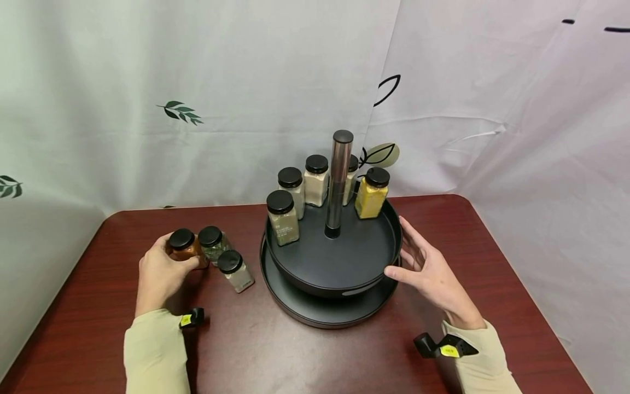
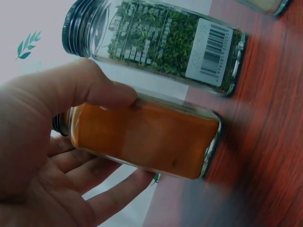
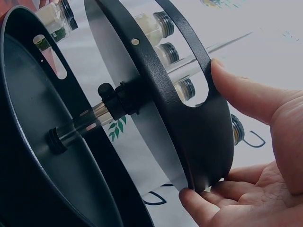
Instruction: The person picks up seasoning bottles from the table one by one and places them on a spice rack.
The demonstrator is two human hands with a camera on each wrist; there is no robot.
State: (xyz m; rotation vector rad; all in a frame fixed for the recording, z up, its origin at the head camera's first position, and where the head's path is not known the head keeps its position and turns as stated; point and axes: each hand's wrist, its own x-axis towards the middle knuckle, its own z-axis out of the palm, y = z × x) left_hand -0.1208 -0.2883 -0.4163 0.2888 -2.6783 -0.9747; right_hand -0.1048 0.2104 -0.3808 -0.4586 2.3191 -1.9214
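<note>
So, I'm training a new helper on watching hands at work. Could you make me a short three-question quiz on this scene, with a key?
1. What does the left hand hold?
2. How many jars stand on the upper tray?
3. True or false: the jar of green leaves stands on the table, not on a tray.

Key:
1. The orange jar.
2. Five.
3. True.
</note>
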